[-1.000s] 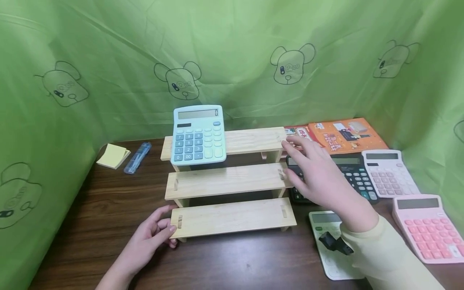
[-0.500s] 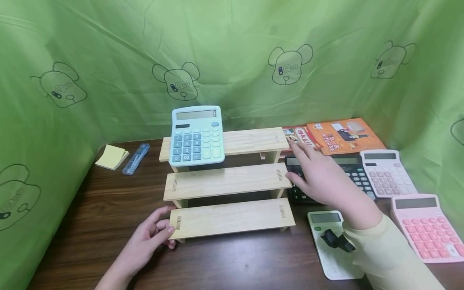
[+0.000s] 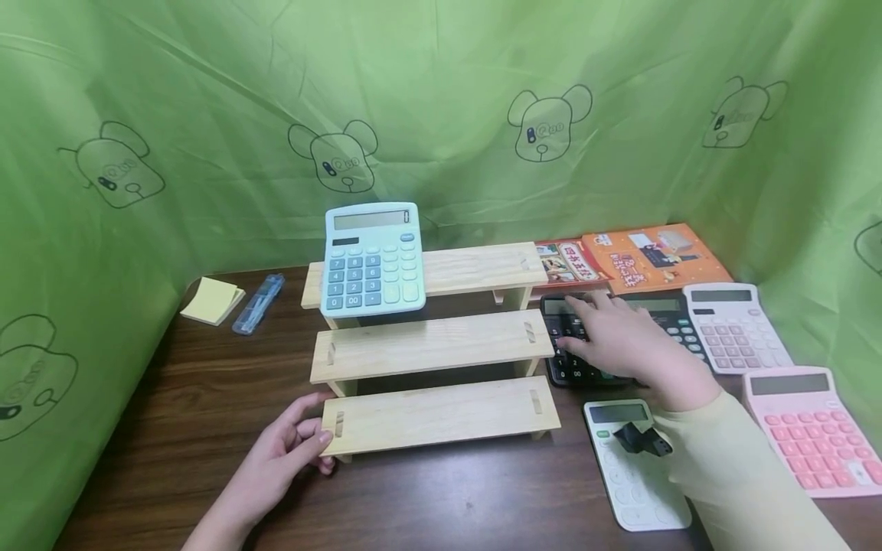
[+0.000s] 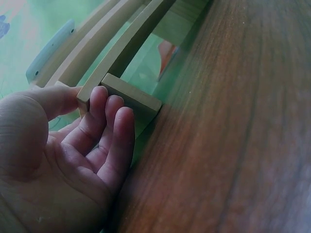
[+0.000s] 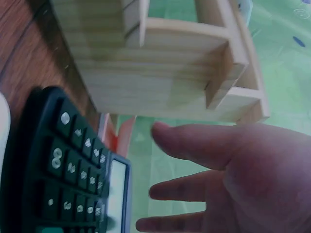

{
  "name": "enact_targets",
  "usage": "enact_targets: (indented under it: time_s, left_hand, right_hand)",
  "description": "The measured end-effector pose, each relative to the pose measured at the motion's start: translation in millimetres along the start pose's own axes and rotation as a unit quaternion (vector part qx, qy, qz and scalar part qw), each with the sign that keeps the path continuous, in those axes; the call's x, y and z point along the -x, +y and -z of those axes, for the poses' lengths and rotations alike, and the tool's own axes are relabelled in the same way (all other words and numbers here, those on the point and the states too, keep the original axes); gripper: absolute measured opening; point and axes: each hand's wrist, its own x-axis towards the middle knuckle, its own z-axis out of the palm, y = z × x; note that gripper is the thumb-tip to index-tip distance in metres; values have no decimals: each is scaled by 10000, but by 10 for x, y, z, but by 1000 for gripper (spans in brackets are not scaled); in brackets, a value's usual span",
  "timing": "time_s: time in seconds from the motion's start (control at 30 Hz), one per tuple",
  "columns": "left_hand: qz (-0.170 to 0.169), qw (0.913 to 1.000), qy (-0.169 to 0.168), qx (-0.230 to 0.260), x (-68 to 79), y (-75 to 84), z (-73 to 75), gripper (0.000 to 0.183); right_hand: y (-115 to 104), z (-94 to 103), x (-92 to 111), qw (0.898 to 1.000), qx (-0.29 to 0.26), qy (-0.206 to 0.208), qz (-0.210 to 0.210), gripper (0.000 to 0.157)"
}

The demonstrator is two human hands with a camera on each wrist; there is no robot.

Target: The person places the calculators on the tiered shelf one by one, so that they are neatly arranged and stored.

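Observation:
A three-tier wooden shelf (image 3: pixel 441 417) stands mid-table, with a light blue calculator (image 3: pixel 374 260) leaning on its top tier. My left hand (image 3: pixel 282 448) pinches the near left corner of the lowest board; in the left wrist view the thumb lies over the board (image 4: pixel 129 46) and fingertips sit against its side. To the right of the shelf, my right hand (image 3: pixel 623 337) reaches over a black calculator (image 3: pixel 568 367), fingers extended. In the right wrist view the thumb and fingers are spread beside this calculator's keys (image 5: pixel 77 165), with nothing between them.
Beyond the right hand lie another dark calculator (image 3: pixel 689 337), a pale pink one (image 3: pixel 733 337) and a pink one (image 3: pixel 820 436). A white calculator (image 3: pixel 644 490) lies under the right sleeve. Booklets (image 3: pixel 661 260) lie behind. Sticky notes (image 3: pixel 212 298) and a blue case (image 3: pixel 258 304) sit left.
My right hand has left the right edge of the shelf and moved right and down over the black calculator. The left hand stays at the shelf's corner.

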Motion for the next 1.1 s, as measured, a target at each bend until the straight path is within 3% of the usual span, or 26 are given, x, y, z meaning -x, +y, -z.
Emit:
enact_targets:
  time_s: [0.13, 0.33, 0.63, 1.1]
  left_hand:
    - [-39, 10000, -42, 34, -2, -7, 2, 47]
    - [139, 9999, -9, 57, -5, -11, 3, 47]
    - [20, 10000, -30, 19, -7, -5, 1, 46]
    - [126, 9999, -18, 31, -12, -18, 3, 47]
  right_hand:
    - [34, -66, -42, 9996, 0, -220, -157, 87]
    - [41, -173, -90, 9995, 200, -214, -73, 90]
    - [32, -283, -122, 9994, 181, -310, -5, 91]
    - [41, -345, -171, 9991, 376, -145, 108, 104]
